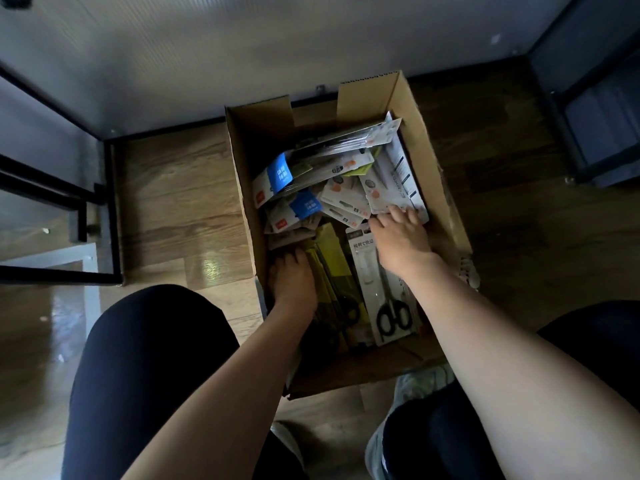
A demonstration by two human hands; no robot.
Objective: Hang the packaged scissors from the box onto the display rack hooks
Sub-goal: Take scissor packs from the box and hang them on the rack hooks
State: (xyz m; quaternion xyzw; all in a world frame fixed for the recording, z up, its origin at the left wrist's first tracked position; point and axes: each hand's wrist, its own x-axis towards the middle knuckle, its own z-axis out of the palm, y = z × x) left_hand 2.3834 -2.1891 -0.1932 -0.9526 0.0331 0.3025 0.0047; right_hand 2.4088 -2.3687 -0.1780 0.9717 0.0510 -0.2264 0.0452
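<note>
Two hands reached into cardboard box [429,161] on floor | left hand [292,277] laid among yellow packs [332,268], grip not discernible | right hand [398,237] spread on white carded pack [388,194], fingers fairly straight | advice: one pack to be pinched by its hang-hole end, lifted clear of the pile | rack hooks not identified

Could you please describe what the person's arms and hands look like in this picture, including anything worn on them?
Both forearms are bare, with no sleeves in view. The left hand and right hand wear no gloves, and no watch, bracelet or ring shows. The light is dim, so small details cannot be told.
</note>
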